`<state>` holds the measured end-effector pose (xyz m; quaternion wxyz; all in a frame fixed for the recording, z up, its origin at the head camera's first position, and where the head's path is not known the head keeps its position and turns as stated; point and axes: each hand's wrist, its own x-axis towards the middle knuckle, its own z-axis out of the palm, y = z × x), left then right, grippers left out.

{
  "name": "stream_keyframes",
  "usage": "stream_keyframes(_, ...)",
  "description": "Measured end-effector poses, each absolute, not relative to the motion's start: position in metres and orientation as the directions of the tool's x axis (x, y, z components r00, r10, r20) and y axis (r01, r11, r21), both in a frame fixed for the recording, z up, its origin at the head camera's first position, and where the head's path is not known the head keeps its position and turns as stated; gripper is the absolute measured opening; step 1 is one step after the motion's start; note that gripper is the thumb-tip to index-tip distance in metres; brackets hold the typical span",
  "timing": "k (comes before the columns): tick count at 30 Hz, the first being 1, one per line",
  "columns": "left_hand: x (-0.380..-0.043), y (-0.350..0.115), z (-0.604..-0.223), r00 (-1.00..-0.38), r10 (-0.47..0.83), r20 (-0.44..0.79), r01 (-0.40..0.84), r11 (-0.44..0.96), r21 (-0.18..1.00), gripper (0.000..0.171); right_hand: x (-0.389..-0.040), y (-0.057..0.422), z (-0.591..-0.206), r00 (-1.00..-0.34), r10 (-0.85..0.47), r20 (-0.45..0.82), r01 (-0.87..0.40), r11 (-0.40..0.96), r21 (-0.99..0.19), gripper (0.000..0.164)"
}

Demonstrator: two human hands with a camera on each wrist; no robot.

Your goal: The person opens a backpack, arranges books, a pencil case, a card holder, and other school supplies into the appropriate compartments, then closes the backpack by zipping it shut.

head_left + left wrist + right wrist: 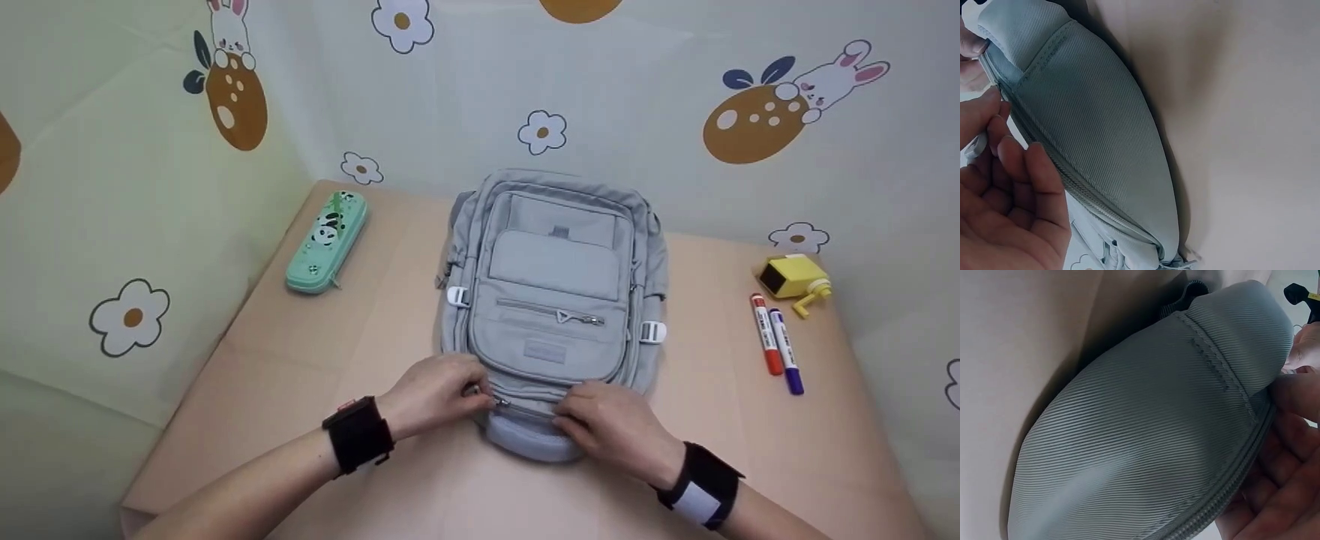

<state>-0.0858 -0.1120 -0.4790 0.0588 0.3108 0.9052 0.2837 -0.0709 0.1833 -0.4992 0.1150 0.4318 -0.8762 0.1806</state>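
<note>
A grey backpack (555,262) lies on its back on the table, its front pockets facing up and its base towards me. At its lower left side my left hand (439,394) pinches the zipper pull (501,403) of the bottom front zipper. The left wrist view shows thumb and forefinger together at the zipper (1086,194), the other fingers curled. On the lower right, my right hand (619,427) grips the fabric edge beside the same zipper; its thumb presses the ribbed grey cloth (1129,422) in the right wrist view. The right fingertips are partly hidden behind the fabric.
A mint pencil case (326,244) with pandas lies at the back left. At the right are a red marker (766,334), a blue marker (786,351) and a yellow hand-crank pencil sharpener (795,277). A patterned curtain (465,97) hangs behind the table (300,382).
</note>
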Motion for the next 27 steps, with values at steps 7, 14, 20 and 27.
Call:
stream_keyframes(7, -0.087, -0.131, -0.481, -0.829, 0.555, 0.067, 0.499, 0.682, 0.535, 0.013, -0.069, 0.184, -0.497, -0.593, -0.731, 0.338, -0.805, 0.55, -0.223, 0.008)
stream_keyframes(14, -0.097, -0.154, -0.483, -0.87, 0.491, 0.05, 0.437, 0.719, 0.541, 0.011, -0.068, 0.185, -0.497, -0.576, -0.731, 0.366, -0.817, 0.534, -0.218, 0.008)
stream_keyframes(20, -0.108, -0.169, -0.484, -0.899, 0.436, 0.032, 0.372, 0.725, 0.58, 0.009, -0.067, 0.185, -0.496, -0.569, -0.739, 0.361, -0.822, 0.526, -0.218, 0.008)
stream_keyframes(27, -0.109, -0.173, -0.484, -0.903, 0.429, -0.009, 0.329, 0.707, 0.626, 0.008, -0.067, 0.182, -0.493, -0.611, -0.736, 0.293, -0.792, 0.562, -0.24, 0.007)
